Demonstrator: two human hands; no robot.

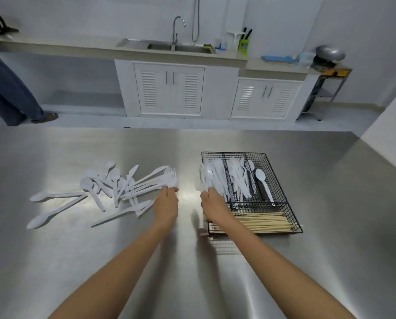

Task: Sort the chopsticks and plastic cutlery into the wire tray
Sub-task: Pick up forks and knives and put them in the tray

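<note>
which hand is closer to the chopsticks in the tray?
Right. The right hand is at the wire tray's left edge, just above the chopsticks; the left hand is over by the loose cutlery pile.

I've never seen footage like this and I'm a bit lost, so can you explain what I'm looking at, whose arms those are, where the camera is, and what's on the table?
There is no machine here. A person wears a wide-angle camera on the head, looking forward and down, so the two bare arms reaching out are their own. This is the only view.

They work at a steel table in a kitchen. On the left lies a loose pile of white plastic cutlery: spoons, knives and forks. On the right stands a black wire tray with compartments. The far ones hold sorted white cutlery; the near one holds wooden chopsticks.

The left hand is pinching forks at the pile's edge. The right hand holds a few white pieces over the tray's left side; the picture is too blurred to say which kind.
</note>
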